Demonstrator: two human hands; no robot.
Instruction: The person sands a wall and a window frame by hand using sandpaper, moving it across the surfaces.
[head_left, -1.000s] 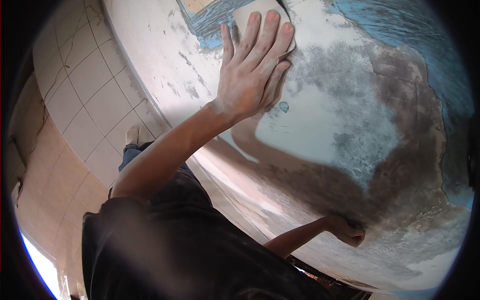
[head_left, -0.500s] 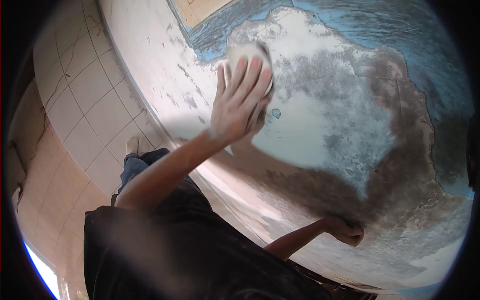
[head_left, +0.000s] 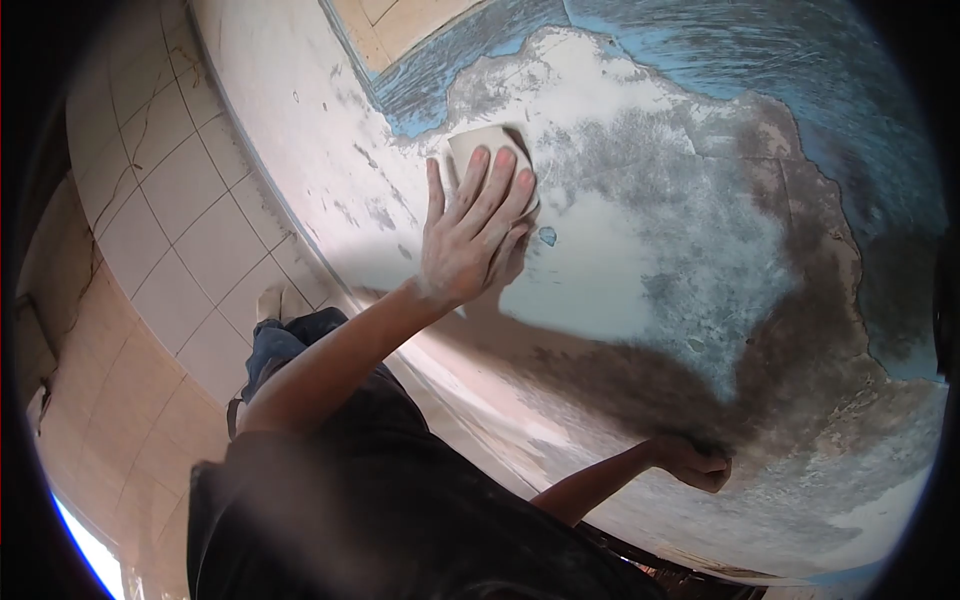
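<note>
One left hand (head_left: pixel 468 245) spread flat over paper (head_left: pixel 474 139) against wall (head_left: pixel 595 265); right hand (head_left: pixel 695 465) curled, contents unclear; paper could slip if pressure turns uneven

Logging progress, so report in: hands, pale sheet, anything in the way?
Left hand spread flat over pale sheet, against patchy wall. Right hand curled, by the wall. No obstruction seen beside the sheet.
</note>
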